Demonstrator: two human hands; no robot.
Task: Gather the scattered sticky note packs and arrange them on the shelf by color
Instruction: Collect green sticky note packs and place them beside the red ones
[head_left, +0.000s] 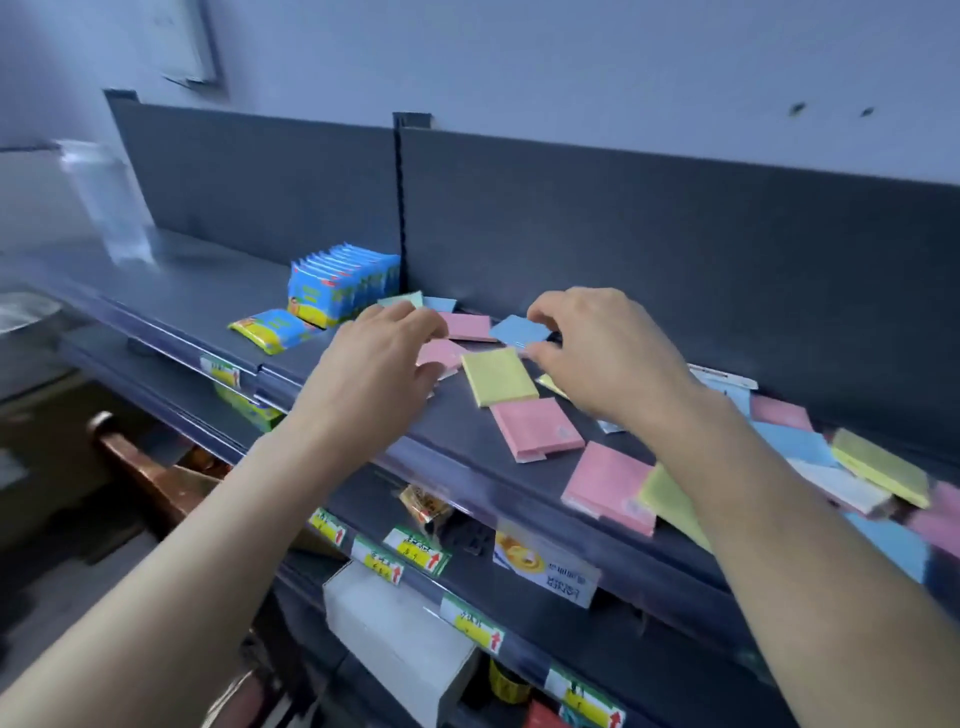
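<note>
Sticky note packs in pink, yellow, blue and pale green lie scattered flat on a dark grey shelf (467, 431). My right hand (602, 353) pinches the edge of a blue pack (517, 330) between thumb and fingers. My left hand (379, 358) rests fingers-down on a pink pack (441, 353), partly covering it. Between my hands lie a yellow pack (498, 376) and another pink pack (470, 326). A third pink pack (537, 428) sits near the shelf's front. More packs (878, 465) overlap to the right, some hidden by my right forearm.
A row of blue snack packets (343, 283) stands at the left by the shelf divider, with one packet (275, 327) lying flat. Lower shelves carry price tags (415, 551), a white box (400, 639) and small goods. The shelf's back panel rises behind the packs.
</note>
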